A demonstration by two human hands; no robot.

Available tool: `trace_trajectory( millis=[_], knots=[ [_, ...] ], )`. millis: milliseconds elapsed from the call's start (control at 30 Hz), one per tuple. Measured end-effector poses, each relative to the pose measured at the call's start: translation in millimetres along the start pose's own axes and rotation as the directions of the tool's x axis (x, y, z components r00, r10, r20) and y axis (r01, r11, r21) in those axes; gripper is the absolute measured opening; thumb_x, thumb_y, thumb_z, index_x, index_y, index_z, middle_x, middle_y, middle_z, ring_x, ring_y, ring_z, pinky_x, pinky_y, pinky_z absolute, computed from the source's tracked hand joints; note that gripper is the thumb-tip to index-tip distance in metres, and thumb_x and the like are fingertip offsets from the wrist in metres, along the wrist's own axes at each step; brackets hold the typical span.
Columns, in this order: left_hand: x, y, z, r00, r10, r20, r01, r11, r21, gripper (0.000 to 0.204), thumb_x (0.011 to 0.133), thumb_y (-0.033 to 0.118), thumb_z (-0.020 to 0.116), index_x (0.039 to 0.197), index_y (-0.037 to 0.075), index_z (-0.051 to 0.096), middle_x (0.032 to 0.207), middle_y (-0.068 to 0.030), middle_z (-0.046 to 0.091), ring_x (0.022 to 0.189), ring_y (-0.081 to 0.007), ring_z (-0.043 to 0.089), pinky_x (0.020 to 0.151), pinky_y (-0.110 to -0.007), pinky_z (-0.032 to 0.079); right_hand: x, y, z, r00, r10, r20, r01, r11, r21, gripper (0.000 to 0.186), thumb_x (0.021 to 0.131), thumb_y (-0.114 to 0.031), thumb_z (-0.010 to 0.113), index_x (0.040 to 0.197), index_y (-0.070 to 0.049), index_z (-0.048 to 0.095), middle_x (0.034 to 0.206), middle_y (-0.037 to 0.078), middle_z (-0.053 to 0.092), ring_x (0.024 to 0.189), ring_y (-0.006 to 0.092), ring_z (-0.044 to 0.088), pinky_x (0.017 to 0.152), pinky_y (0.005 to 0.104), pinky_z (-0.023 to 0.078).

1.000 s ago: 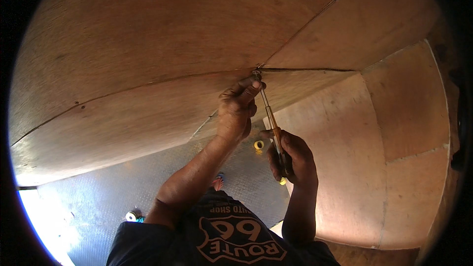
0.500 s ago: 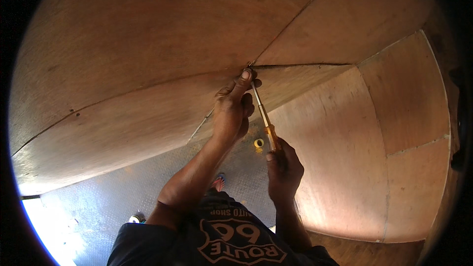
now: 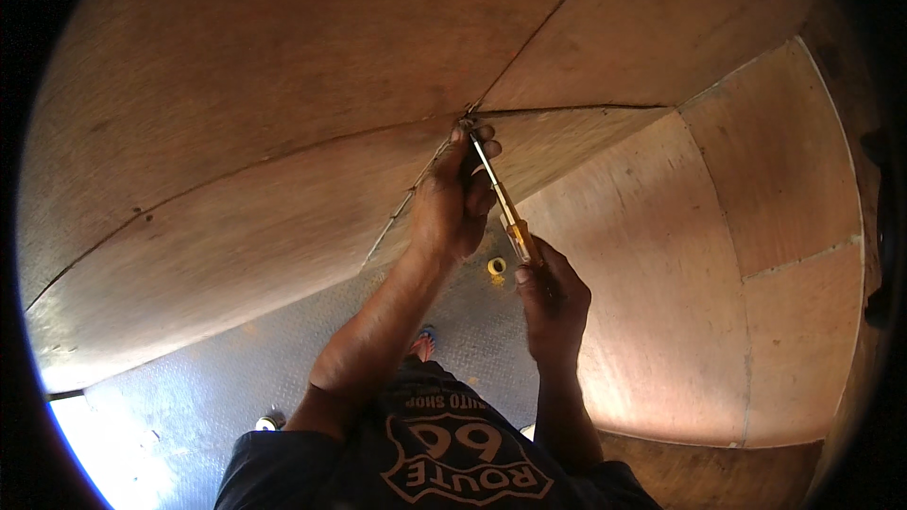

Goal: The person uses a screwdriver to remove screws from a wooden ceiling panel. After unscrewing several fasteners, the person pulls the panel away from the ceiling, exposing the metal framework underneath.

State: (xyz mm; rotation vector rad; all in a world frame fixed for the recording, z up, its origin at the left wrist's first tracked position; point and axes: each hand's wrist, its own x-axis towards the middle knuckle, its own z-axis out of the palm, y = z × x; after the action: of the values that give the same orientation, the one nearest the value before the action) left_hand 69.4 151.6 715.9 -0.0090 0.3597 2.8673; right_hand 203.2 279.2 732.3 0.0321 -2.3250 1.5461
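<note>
My right hand (image 3: pixel 553 300) is wrapped around the amber, see-through handle of a screwdriver (image 3: pixel 511 220), below and to the right of my left hand. Its long metal shaft slants up and left to a junction of panel seams (image 3: pixel 468 118) in the brown wood-like wall (image 3: pixel 283 66). Up at that junction, the thumb and fingers of my left hand (image 3: pixel 446 203) are drawn together around the tip of the shaft. Whatever small piece they pinch there is hidden by the fingers.
Brown panels (image 3: pixel 652 274) with seams curve round on the right. Below lies a textured metal floor (image 3: pixel 312 359) with a yellow ring-shaped roll (image 3: pixel 497 266) on it. Another small round object (image 3: pixel 267 423) sits at lower left, and bright light enters at the far left.
The thumb of my left hand has shifted slightly down and left from the junction, and the hand has turned a little. The screwdriver stays pointed at the same junction. The view has shifted slightly.
</note>
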Motion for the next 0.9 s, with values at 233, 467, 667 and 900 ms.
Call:
trace_trajectory(
  millis=[233, 467, 667, 900],
  knots=[
    [7, -2, -11, 0.999, 0.029, -0.038, -0.027, 0.999, 0.047, 0.016, 0.103, 0.027, 0.061, 0.107, 0.012, 0.065, 0.101, -0.0020, 0.068, 0.048, -0.0044, 0.032, 0.043, -0.021, 0.024, -13, -4, 2, 0.904, 0.353, 0.240, -0.416, 0.606, 0.678, 0.052, 0.097, -0.020, 0.064, 0.145, -0.006, 0.051, 0.085, 0.006, 0.060, 0.065, 0.0113, 0.054, 0.051, 0.0257, 0.044],
    [5, 3, -9, 0.999, 0.038, -0.003, -0.037, 0.997, 0.068, 0.017, 0.102, 0.026, 0.063, 0.106, 0.010, 0.065, 0.099, -0.0034, 0.067, 0.049, -0.0039, 0.034, 0.043, -0.021, 0.025, -3, -12, -1, 0.815, 0.407, 0.413, -0.576, 0.653, 0.492, 0.055, 0.098, -0.020, 0.061, 0.149, -0.007, 0.046, 0.092, 0.009, 0.061, 0.064, 0.0104, 0.053, 0.050, 0.0252, 0.042],
    [9, 4, -4, 0.998, 0.058, -0.015, -0.057, 0.993, 0.103, 0.019, 0.104, 0.026, 0.060, 0.108, 0.008, 0.064, 0.097, -0.0040, 0.068, 0.049, -0.0047, 0.034, 0.045, -0.021, 0.026, -8, -24, 11, 0.899, 0.422, 0.115, -0.430, 0.803, 0.412, 0.051, 0.098, -0.020, 0.058, 0.146, -0.004, 0.049, 0.101, 0.015, 0.066, 0.067, 0.0185, 0.059, 0.058, 0.0308, 0.049],
    [7, 0, -4, 0.998, 0.061, -0.014, -0.060, 0.995, 0.084, 0.020, 0.106, 0.026, 0.054, 0.110, 0.009, 0.064, 0.096, -0.0016, 0.069, 0.049, -0.0054, 0.033, 0.044, -0.022, 0.025, -11, -15, 3, 0.687, 0.196, 0.699, -0.706, -0.046, 0.707, 0.056, 0.107, -0.037, 0.043, 0.153, -0.005, 0.036, 0.078, 0.008, 0.057, 0.038, 0.0047, 0.033, 0.034, 0.0233, 0.030]
  ],
)
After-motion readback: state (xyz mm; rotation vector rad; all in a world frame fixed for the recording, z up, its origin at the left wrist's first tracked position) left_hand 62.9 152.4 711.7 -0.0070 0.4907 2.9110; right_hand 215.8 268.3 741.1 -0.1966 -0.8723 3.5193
